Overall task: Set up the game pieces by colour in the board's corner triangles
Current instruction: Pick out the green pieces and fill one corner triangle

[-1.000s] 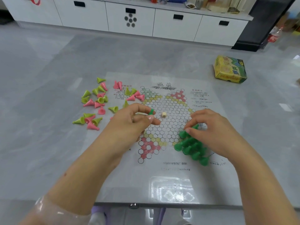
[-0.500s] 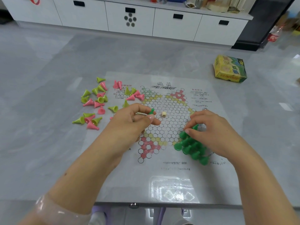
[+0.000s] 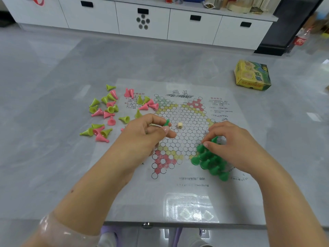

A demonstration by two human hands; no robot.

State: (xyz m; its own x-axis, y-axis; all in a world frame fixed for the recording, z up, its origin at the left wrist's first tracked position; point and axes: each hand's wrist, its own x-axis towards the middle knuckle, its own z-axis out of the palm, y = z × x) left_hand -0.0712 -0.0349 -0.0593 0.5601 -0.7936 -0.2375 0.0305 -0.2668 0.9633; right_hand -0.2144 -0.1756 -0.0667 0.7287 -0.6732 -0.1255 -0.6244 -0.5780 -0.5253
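Observation:
A paper game board (image 3: 179, 132) with a star of hexagon cells lies flat on the grey table. My left hand (image 3: 144, 136) hovers over the board's left side and pinches a dark green piece (image 3: 167, 122) between thumb and fingers. My right hand (image 3: 229, 145) rests over the near-right corner triangle, its fingertips pinching one dark green piece (image 3: 214, 139) at the top of a cluster of standing green pieces (image 3: 208, 162). Pink and yellow-green cone pieces (image 3: 106, 113) lie scattered left of the board. A small cream die (image 3: 179, 125) sits mid-board.
A yellow-green cardboard box (image 3: 252, 75) lies at the table's far right. White cabinets (image 3: 142, 16) line the back wall, with a red-labelled bottle (image 3: 300, 39) on the floor beside them. A glare patch sits on the table's near edge (image 3: 188, 207).

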